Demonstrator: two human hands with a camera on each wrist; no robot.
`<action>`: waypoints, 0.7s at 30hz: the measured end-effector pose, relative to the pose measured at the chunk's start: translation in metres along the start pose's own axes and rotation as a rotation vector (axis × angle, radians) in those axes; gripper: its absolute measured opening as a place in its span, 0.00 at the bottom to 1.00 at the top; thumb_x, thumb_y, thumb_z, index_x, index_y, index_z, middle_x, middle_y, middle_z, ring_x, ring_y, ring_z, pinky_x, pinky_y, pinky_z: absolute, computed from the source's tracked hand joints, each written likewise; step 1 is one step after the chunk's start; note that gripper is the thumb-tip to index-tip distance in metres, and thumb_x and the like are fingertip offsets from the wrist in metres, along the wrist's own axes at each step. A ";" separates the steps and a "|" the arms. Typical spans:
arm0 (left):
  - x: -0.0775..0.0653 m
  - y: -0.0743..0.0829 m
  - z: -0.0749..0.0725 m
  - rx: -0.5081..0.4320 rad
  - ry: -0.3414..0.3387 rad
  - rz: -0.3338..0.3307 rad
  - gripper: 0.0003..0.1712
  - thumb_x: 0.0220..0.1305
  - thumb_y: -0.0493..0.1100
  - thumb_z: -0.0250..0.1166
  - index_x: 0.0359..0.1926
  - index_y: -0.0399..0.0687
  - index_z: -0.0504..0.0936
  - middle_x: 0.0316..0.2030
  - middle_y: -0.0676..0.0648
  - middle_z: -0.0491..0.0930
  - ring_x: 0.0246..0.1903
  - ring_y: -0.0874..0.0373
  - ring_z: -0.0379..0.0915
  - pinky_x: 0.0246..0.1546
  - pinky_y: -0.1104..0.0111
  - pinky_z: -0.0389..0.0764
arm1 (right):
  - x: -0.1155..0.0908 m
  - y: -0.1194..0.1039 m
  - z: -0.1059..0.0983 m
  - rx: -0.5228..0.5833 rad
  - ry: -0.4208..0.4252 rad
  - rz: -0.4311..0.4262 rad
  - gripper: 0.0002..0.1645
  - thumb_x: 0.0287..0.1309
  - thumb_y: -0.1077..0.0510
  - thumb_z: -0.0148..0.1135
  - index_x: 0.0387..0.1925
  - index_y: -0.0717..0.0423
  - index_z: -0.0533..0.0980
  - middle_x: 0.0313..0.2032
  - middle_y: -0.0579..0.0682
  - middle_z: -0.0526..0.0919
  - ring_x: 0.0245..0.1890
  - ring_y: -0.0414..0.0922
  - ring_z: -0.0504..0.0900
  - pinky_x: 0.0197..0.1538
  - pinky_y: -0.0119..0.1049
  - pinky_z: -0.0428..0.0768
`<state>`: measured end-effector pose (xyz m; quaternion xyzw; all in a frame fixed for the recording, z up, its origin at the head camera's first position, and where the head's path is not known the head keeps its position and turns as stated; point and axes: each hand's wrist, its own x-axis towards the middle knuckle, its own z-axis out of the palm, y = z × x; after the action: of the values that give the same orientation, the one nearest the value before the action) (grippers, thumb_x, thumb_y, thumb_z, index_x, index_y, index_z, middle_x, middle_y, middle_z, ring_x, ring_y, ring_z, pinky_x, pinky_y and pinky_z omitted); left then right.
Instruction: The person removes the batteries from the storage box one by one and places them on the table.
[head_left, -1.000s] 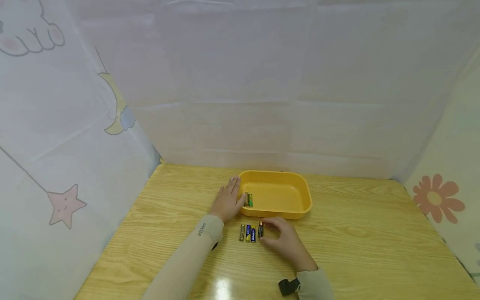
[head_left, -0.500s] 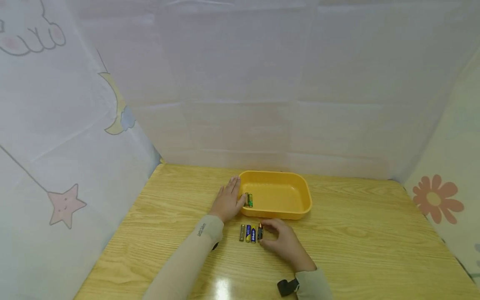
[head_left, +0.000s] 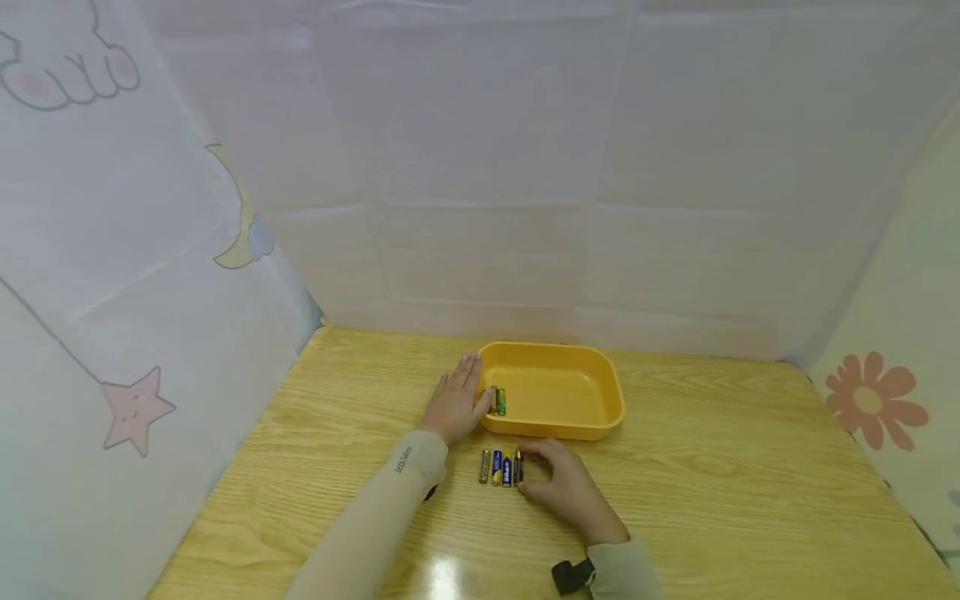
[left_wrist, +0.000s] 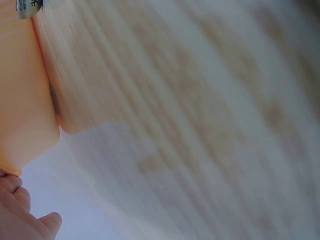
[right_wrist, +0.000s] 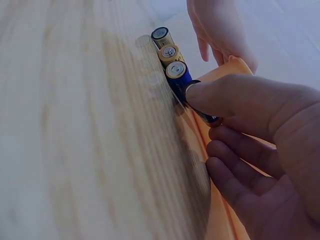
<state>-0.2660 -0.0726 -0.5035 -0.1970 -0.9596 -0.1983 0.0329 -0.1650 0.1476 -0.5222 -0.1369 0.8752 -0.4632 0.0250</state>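
Our right hand (head_left: 573, 492) pinches a black-and-copper cylindrical battery (head_left: 519, 467) before the yellow plastic tray (head_left: 551, 428). Our left hand (head_left: 453, 405) rests fingers extended along its left rim.

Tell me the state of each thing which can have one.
Yellow bin, upright, open-topped, on the table
Two batteries in the bin, side by side
Three batteries outside, lying in a row
Dark battery, pinched, beside that row
Right hand, pinching it
Left hand, on the bin's left side
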 end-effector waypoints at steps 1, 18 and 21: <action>0.000 0.000 0.000 0.002 0.000 0.000 0.41 0.80 0.60 0.41 0.81 0.41 0.45 0.80 0.42 0.45 0.79 0.51 0.37 0.76 0.46 0.48 | 0.000 0.000 0.000 -0.004 -0.001 -0.002 0.29 0.49 0.63 0.79 0.55 0.55 0.82 0.53 0.48 0.82 0.56 0.49 0.80 0.63 0.52 0.77; -0.002 0.003 -0.005 -0.007 -0.018 -0.011 0.40 0.81 0.59 0.41 0.81 0.41 0.45 0.80 0.42 0.45 0.79 0.51 0.37 0.76 0.46 0.47 | -0.001 0.002 0.004 -0.055 0.006 -0.049 0.29 0.48 0.64 0.79 0.54 0.55 0.82 0.52 0.47 0.82 0.56 0.49 0.80 0.63 0.54 0.75; -0.002 0.003 -0.006 -0.003 -0.027 -0.015 0.40 0.81 0.59 0.40 0.81 0.42 0.43 0.80 0.43 0.43 0.79 0.52 0.36 0.77 0.46 0.47 | -0.001 0.002 0.004 -0.068 0.007 -0.063 0.29 0.48 0.63 0.79 0.54 0.55 0.82 0.52 0.47 0.82 0.56 0.49 0.80 0.63 0.55 0.76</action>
<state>-0.2626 -0.0728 -0.4976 -0.1924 -0.9611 -0.1973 0.0182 -0.1634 0.1456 -0.5263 -0.1634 0.8859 -0.4340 0.0028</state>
